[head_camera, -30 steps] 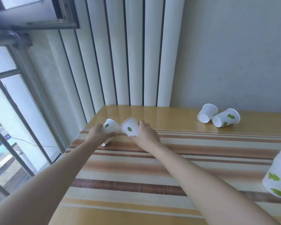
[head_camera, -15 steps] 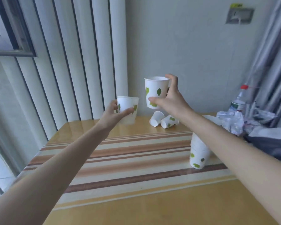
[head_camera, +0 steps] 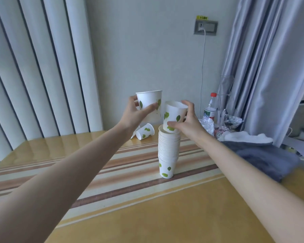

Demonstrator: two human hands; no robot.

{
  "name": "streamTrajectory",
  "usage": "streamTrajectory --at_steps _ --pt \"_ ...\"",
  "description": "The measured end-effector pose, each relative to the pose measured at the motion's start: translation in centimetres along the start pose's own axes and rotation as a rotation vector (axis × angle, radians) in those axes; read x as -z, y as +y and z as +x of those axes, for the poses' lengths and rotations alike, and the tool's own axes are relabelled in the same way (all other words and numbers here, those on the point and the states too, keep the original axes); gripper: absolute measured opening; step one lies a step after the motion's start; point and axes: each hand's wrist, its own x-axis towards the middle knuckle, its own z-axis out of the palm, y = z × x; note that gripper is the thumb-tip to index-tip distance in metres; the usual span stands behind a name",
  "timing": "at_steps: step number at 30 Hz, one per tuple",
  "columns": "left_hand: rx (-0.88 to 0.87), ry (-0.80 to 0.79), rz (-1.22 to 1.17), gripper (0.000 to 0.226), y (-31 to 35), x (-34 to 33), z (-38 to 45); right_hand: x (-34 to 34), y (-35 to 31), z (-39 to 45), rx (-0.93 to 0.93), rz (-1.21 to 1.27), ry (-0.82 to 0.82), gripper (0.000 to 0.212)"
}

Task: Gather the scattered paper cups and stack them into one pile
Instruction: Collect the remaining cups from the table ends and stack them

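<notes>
A tall pile of white paper cups with green leaves point(head_camera: 168, 155) stands upright on the striped table point(head_camera: 165, 216). My right hand point(head_camera: 188, 121) grips one cup point(head_camera: 174, 116), tilted, its base resting in the mouth of the pile's top cup. My left hand point(head_camera: 135, 114) holds a second cup point(head_camera: 150, 104) upright in the air, just left of the pile's top. Two more cups point(head_camera: 145, 131) lie on their sides at the table's far edge, partly hidden behind my left wrist.
Vertical blinds point(head_camera: 33, 67) hang at the left. On the right of the table lie a plastic bottle point(head_camera: 211, 107), crumpled foil point(head_camera: 208, 124), a white cloth point(head_camera: 246, 137) and a folded grey towel point(head_camera: 268, 158). A grey curtain point(head_camera: 270, 58) hangs behind them.
Both hands lifted a cup each from the table's left end and carried them right. The right hand's cup has come down onto the pile's top; the view swung right.
</notes>
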Motion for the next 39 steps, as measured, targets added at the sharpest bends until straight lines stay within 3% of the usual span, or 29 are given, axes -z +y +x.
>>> streamTrajectory --at_steps 6,11,17,23,27,31,35,39 --pt "-0.027 -0.020 -0.022 0.062 -0.9 -1.5 0.0 -0.3 3.0 0.1 -0.061 -0.062 -0.149 0.057" --pt "-0.055 -0.050 -0.093 0.061 -1.4 -3.2 0.3 0.4 4.3 -0.8 -0.056 -0.194 -0.293 0.067" --pt "0.011 -0.127 -0.066 0.058 -3.9 -5.1 0.1 1.0 5.3 -1.1 -0.229 0.245 -0.214 0.100" --pt "0.086 -0.193 0.037 0.068 -7.0 -5.2 -0.4 0.9 6.7 -1.8 -0.268 0.147 -0.276 0.107" --pt "0.107 -0.333 0.086 0.079 -8.3 -5.3 -1.2 -0.2 8.0 -2.4 -0.320 0.058 -0.282 0.113" --pt "0.007 -0.320 0.096 0.073 -9.3 -5.2 -1.5 -1.4 8.8 -3.2 -0.330 0.075 -0.239 0.104" --pt "0.028 -0.340 0.127 0.078 -10.0 -4.9 -1.9 -2.5 8.7 -4.0 -0.264 0.098 -0.191 0.071" --pt "0.051 -0.270 0.148 0.086 -10.8 -3.4 -2.5 -3.8 7.8 -3.9 -0.217 0.094 -0.186 0.071"
